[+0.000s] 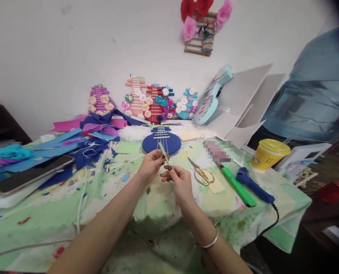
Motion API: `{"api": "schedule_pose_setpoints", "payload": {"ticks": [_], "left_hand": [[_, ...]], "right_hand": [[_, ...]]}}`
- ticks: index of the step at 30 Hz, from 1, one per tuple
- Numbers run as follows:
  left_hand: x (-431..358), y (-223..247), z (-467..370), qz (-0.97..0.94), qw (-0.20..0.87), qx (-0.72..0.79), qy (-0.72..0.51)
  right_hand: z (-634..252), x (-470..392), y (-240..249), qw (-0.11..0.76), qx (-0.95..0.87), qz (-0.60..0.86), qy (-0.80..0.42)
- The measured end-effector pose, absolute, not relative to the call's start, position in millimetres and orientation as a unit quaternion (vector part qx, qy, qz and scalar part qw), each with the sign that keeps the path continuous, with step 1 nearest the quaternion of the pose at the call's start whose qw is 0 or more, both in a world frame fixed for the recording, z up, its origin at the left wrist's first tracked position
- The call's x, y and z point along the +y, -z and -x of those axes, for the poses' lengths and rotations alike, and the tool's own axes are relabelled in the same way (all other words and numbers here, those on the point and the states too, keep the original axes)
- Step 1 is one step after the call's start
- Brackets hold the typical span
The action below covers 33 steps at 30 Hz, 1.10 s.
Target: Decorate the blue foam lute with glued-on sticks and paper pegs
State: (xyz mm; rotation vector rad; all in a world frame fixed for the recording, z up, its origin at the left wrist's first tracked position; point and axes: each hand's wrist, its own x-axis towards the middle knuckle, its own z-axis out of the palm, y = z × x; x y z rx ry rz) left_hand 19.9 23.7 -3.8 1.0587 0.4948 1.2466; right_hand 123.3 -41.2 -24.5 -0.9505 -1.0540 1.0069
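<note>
Between both hands is a narrow light-green strip [165,155], slanting from upper left to lower right; whether it is folded paper or felt I cannot tell. My left hand [152,163] pinches it around the middle. At its lower end, the thumb and finger of my right hand [178,182] are closed on it, the other fingers curled loosely. Just beyond the hands lies a dark blue lute-shaped craft piece [149,144], with pale strings and crossbars on its neck. Gold-handled scissors [203,175] lie to the right of my right hand, partly over a cream paper piece [217,186].
On the right are a green-handled tool [238,186], a blue corded tool [255,185] and a yellow lidded tub [269,154]. Coloured sheets [55,146] and a phone [34,175] lie left. Finished lute crafts [155,102] stand along the wall. A white cord [82,198] crosses the cloth.
</note>
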Motion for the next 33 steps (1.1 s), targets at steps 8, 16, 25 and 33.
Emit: {"api": "schedule_pose_setpoints", "payload": {"ticks": [8,16,25,33], "left_hand": [[30.3,5.9,-17.1,-0.41,0.652,0.208,-0.603],[29.0,1.6,-16.4,-0.366,0.676,0.215,-0.602],[34.9,4.9,-12.6,-0.337,0.654,0.211,-0.643],[32.1,1.3,-11.0,-0.369,0.643,0.243,-0.625]], "right_hand": [[-122.4,-43.8,29.4,0.626,-0.526,0.456,-0.351],[-122.6,-43.9,29.4,0.627,-0.518,0.47,-0.342],[-123.8,-41.0,34.3,0.609,-0.518,0.485,-0.355],[-124.3,-43.0,27.8,0.585,-0.461,0.424,-0.515]]}}
